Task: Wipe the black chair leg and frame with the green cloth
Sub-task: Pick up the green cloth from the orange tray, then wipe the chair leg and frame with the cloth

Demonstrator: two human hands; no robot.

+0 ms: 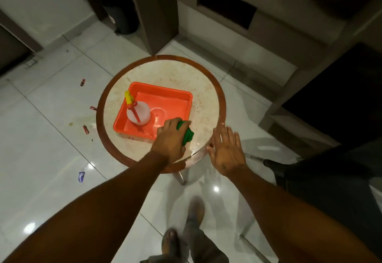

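Cloth (pixel 187 134) bunched in the left hand (pixel 170 138) at the tray's (pixel 165 97) near corner.
Just right of that grip, the right hand (pixel 226 151) hovers, fingers spread.

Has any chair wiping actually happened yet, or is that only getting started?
Only starting, it seems. The left hand grips the green cloth at the orange tray's corner on the round table. The right hand hovers open. The dark chair at right is untouched, so all wiping remains.

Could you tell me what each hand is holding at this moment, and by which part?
The left hand grips the bunched green cloth around its middle; the right hand is open, holding nothing.
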